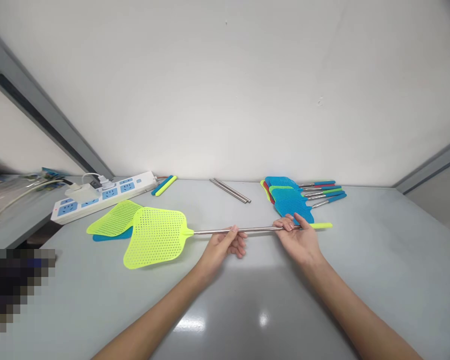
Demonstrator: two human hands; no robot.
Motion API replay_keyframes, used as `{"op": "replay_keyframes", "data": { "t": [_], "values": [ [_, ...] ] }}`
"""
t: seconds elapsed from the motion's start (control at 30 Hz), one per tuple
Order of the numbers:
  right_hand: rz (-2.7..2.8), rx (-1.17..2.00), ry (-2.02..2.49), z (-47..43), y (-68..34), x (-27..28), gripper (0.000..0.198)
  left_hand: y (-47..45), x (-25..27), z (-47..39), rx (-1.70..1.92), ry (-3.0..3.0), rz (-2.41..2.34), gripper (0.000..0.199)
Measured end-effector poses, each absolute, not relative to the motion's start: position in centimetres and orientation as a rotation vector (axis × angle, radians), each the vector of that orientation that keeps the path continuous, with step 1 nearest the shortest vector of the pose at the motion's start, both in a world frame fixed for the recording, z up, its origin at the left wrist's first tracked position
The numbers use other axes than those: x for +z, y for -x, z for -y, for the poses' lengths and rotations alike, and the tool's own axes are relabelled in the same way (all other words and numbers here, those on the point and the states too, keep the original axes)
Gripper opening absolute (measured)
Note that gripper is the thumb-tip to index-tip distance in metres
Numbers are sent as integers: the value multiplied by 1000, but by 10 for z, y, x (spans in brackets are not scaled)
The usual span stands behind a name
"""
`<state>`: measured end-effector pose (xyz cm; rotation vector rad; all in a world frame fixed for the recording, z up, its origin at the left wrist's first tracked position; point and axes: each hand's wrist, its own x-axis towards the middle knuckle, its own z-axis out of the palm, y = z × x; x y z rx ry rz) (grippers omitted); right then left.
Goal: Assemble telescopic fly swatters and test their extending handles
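Observation:
A yellow-green fly swatter [157,236] with a metal rod and a yellow-green handle lies level across both hands, above the table. My left hand [224,245] pinches the rod near its middle, thumb on top. Farther right, my right hand [298,239] has its fingers curled around the rod close to the handle, palm up. Under the swatter's head, at the left, lie a loose yellow-green swatter head [112,220] and a blue one [112,235], partly covered. Beyond my right hand lies a group of swatters [290,200] with blue, green and red heads.
A white power strip [105,196] with plugs and cables stands at the left. Two metal rods [230,191] lie at the back near the wall. Blue and yellow-green handle grips [165,185] lie beside the strip. A grey frame post [45,100] rises at the left.

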<state>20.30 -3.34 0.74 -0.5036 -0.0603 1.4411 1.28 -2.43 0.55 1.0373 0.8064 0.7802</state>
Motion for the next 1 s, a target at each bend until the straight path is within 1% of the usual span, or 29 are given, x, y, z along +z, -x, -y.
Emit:
{"op": "replay_keyframes", "data": {
  "t": [0.17, 0.27, 0.47, 0.73, 1.0],
  "values": [
    [13, 1497, 474, 40, -184, 11, 24, -13, 8, 24, 715, -1118, -779, 33],
    [-31, 1551, 467, 43, -175, 11, 30, -14, 10, 25, 673, -1167, -766, 34],
    [-105, 1629, 442, 41, -186, 13, 38, -18, 8, 30, 607, -1186, -739, 37],
    [46, 1571, 468, 38, -202, 21, 40, -25, 10, 32, 550, -987, -687, 37],
    [-58, 1533, 406, 36, -218, 25, 39, -22, 18, 33, 556, -989, -689, 38]
  ]
}}
